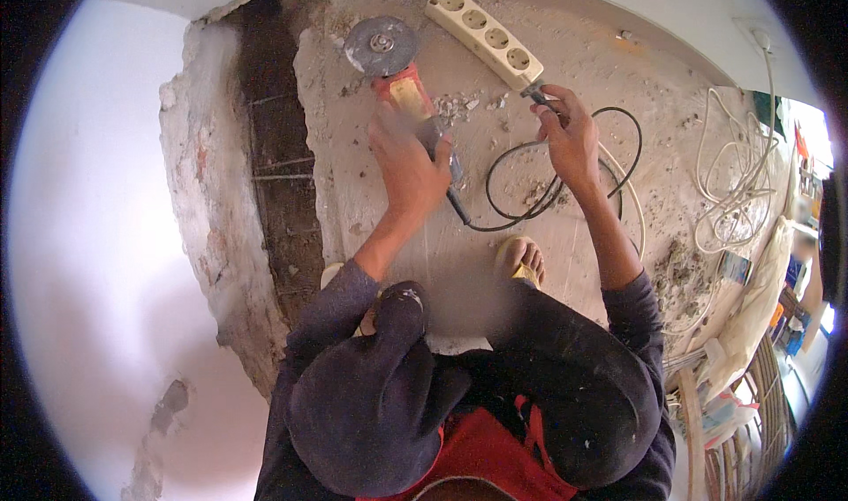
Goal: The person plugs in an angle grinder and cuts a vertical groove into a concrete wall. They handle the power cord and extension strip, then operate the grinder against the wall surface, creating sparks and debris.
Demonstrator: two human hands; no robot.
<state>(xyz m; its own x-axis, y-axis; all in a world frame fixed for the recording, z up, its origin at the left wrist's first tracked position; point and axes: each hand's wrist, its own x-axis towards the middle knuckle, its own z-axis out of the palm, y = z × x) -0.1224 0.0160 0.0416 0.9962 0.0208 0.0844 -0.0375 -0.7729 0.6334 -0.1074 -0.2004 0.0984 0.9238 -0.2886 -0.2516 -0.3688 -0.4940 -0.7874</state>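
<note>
**Above a dusty, beige-grey floor (565, 262), the bare left hand (411, 161) and bare right hand (572, 139) are both occupied**

To the left of the left hand runs a long, dark channel (278, 130) with rough, pale, broken edges. Well to the right of the right hand lies a loose tangle of thin white cable (751, 170). Just beyond the right hand, a long cream plastic power strip (486, 38) with four round sockets slants away toward the upper left. In the left hand is a red and dark angle grinder (402, 88); that hand is wrapped around the body, fingers on its left, thumb on its right. A slim black cord (488, 229) leaves the tool's rear below this hand and loops toward the right one.

Beyond the left hand, at the tool's far end, sits a round grey disc (367, 52). The right hand pinches a small dark piece (540, 97) between thumb and fingers at the strip's near end; whether it is a plug, I cannot tell. Between the hands lie small pale chips (458, 108).
</note>
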